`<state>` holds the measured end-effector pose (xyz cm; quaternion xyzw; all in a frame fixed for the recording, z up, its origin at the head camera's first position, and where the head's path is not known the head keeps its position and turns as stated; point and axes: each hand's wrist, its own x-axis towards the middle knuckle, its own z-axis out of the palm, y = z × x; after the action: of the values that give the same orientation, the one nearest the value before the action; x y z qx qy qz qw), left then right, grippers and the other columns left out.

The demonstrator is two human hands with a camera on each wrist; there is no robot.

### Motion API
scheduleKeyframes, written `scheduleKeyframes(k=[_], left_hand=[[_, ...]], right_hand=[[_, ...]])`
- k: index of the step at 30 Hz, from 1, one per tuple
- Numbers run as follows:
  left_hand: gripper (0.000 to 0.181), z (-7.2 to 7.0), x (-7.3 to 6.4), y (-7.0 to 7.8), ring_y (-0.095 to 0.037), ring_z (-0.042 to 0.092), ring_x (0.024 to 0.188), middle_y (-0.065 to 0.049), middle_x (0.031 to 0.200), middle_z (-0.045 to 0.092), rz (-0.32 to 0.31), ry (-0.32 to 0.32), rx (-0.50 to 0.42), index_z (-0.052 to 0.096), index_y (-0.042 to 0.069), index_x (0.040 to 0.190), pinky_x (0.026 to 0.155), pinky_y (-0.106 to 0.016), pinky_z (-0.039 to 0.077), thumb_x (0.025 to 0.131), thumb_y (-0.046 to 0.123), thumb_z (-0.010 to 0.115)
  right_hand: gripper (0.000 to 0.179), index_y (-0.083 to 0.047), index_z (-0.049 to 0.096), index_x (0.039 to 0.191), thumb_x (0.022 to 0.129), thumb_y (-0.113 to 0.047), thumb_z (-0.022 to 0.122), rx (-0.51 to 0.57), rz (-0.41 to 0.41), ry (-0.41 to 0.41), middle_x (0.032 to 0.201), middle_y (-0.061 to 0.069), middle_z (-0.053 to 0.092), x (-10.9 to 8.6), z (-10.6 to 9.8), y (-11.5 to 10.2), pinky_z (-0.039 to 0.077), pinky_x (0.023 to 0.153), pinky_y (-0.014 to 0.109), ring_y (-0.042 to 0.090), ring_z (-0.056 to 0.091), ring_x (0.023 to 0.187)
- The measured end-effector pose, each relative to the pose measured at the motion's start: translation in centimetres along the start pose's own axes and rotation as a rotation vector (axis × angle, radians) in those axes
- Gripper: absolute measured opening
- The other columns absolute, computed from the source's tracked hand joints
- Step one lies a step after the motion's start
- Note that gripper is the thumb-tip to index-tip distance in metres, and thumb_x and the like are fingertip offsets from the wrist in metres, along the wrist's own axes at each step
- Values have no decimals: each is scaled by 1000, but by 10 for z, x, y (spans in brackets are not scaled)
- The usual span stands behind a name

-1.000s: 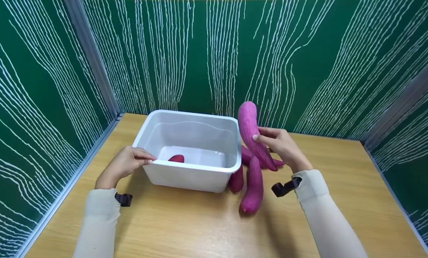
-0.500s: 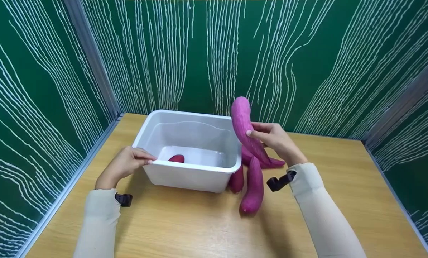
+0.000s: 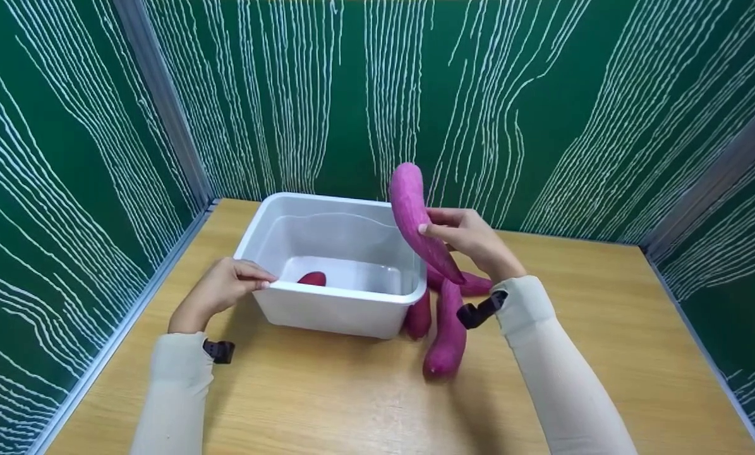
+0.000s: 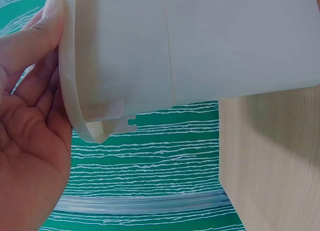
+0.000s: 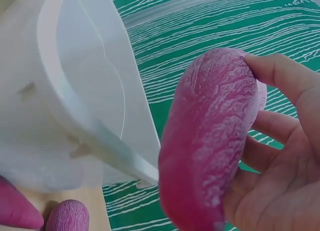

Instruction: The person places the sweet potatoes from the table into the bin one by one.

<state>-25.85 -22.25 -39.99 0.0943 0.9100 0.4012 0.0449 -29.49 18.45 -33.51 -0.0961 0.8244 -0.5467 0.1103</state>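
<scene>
A white plastic bin [image 3: 336, 313] stands on the table, a red sweet potato [image 3: 314, 279] partly visible on its floor. At the bin's front left corner my left hand [image 3: 222, 287] pinches the rim; the left wrist view shows the thumb [image 4: 37, 38] against it. My right hand [image 3: 472, 237] holds a long, curved pink sweet potato [image 3: 409, 205] between thumb and fingers, tilted, over the bin's right rim. In the right wrist view its wrinkled skin [image 5: 210, 136] is near. Beside the bin lie more sweet potatoes: one pointing forward [image 3: 446, 344], one close to the wall [image 3: 419, 319], one behind [image 3: 476, 285].
A wooden table [image 3: 326, 398] carries everything. Green walls [image 3: 377, 95] with white wavy lines stand at the back and both sides, joined by grey metal posts [image 3: 162, 95]. A black wrist camera [image 3: 481, 309] sits close above the lying sweet potatoes.
My right hand has moved left and slightly up with the sweet potato, from beside the bin to over its right rim. My left hand and the bin have stayed put.
</scene>
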Motion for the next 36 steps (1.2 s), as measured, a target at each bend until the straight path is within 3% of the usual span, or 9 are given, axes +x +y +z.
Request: scheduleKeyframes(k=[6, 13, 23, 36], left_hand=[[18, -1, 0, 1, -34, 57, 114, -13, 111, 71, -6, -4, 0, 77, 10, 100, 101, -51, 46, 86, 3, 68], [16, 0, 0, 0, -29, 60, 106, -12, 106, 73, 62, 11, 20, 78, 8, 97, 92, -45, 52, 85, 2, 69], [18, 0, -1, 1, -30, 58, 109, -12, 108, 73, 18, 11, 12, 78, 10, 98, 97, -48, 49, 86, 2, 68], [19, 1, -1, 2, -31, 57, 110, -13, 110, 72, 7, 0, -11, 77, 8, 100, 99, -49, 48, 86, 0, 67]], right_hand=[[56, -17, 55, 137, 87, -37, 70, 29, -21, -13, 123, 6, 64, 5, 6, -5, 50, 93, 39, 24, 57, 110], [52, -16, 55, 137, 89, -31, 68, 21, -14, -24, 123, 8, 63, 12, 16, -11, 51, 91, 37, 24, 58, 108], [54, -18, 54, 137, 88, -31, 70, 42, -15, -26, 124, 6, 62, 17, 25, -16, 50, 96, 39, 24, 56, 110], [56, -20, 54, 137, 86, -34, 72, 68, -24, -53, 125, 3, 62, 25, 36, -13, 49, 97, 40, 24, 56, 112]])
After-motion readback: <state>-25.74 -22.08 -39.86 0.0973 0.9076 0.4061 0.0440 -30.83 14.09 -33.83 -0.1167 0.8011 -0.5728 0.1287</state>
